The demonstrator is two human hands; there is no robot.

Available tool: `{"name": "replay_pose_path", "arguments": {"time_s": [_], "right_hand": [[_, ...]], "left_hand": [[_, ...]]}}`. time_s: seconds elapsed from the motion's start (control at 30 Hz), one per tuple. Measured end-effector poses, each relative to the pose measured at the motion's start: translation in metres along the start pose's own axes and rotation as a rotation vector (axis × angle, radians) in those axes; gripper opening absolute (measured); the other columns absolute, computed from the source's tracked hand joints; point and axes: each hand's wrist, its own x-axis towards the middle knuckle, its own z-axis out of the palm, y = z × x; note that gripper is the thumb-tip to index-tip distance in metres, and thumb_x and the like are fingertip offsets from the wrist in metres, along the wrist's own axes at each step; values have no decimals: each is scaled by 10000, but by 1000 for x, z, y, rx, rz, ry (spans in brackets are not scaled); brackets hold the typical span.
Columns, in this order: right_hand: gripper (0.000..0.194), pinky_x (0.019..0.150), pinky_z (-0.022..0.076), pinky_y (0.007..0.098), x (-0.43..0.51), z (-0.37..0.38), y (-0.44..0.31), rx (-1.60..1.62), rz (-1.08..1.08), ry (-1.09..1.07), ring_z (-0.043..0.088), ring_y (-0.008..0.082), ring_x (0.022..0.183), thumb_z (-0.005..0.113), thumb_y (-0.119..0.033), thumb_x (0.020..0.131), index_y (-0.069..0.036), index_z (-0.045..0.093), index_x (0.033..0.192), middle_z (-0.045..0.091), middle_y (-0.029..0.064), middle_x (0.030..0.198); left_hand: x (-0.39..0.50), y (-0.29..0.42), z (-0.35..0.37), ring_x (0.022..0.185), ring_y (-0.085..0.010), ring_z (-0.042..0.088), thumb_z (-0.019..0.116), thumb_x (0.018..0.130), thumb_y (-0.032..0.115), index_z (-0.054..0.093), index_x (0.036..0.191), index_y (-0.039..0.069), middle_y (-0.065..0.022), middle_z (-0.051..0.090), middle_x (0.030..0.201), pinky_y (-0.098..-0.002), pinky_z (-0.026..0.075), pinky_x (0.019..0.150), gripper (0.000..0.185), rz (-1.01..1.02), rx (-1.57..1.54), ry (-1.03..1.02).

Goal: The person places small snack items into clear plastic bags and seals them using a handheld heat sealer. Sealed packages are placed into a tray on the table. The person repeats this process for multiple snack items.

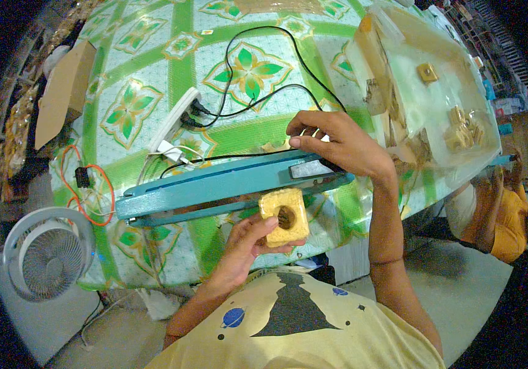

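Note:
My left hand [251,237] holds a square yellow block [299,217] with a round hole through its middle. Its surface shines as if wrapped in clear film; my thumb lies at the hole's edge. Just beyond the block, a long teal impulse heat sealer [208,177] lies across the table, with a pale label panel near its right end. My right hand [337,140] is over that right end, fingers bent and thumb toward the left. Something white shows between its fingers, but the palm side is hidden, so its grip is unclear.
Black cords [271,27] loop from a white power strip [172,120]. At left are a cardboard box [63,92], an orange cable [112,198] and a round fan [49,258]. Translucent plastic [411,106] with several yellow blocks [462,131] lies right; another person [506,221] sits beyond.

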Motion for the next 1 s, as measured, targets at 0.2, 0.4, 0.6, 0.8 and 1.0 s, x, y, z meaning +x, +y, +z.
{"name": "replay_pose_path", "arguments": {"time_s": [0.2,0.4,0.6,0.8,1.0], "right_hand": [[275,678,488,340,-4,2,-2,-182,46,90,627,205,769,602,-271,890,-9,610,973,647,116,841],[85,661,472,316,-10,6,-25,-208,-157,429,615,206,754,652,-60,842,0,618,893,640,97,832],[128,707,490,315,-37,-12,-93,-366,-437,531,631,207,812,698,-29,769,-23,641,883,653,82,907],[221,716,468,377,-43,-19,-149,-559,-624,163,571,289,863,720,-136,722,-58,545,830,571,94,925],[214,658,405,405,12,-76,-121,-305,-607,241,491,305,745,586,-200,891,-34,457,854,480,127,783]], "left_hand": [[0,2,-1,943,-300,676,544,934,310,529,1222,-45,-161,645,1101,-338,571,805,457,8,7,-25],[4,-7,-10,943,-235,670,606,890,277,537,1216,-40,-140,644,1101,-329,561,817,460,27,59,13],[-11,4,2,1009,-157,614,673,830,234,540,1242,-1,-80,641,1118,-307,469,919,493,135,262,-58],[-58,44,26,1129,-205,562,787,711,44,447,1310,-8,-100,567,1238,-357,447,982,691,251,397,-127],[-52,63,38,1152,-314,569,752,734,22,279,1427,60,-192,466,1369,-400,477,959,840,333,174,-214]]}}
